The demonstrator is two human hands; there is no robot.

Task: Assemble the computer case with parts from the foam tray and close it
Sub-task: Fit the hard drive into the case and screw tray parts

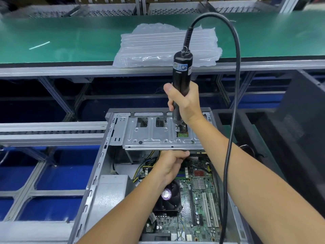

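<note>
Green bench mat fills upper frame. Right hand grips electric screwdriver upright, bit on drive cage, frame centre. Left hand fingers curl under cage edge inside open computer case.

A green-matted desk spans the upper frame, edged in aluminium. On it, upper centre, lies a clear air-cushion wrap. Behind it, along the top edge, run metal racks. At left centre a roller conveyor rail crosses above blue bins.
</note>
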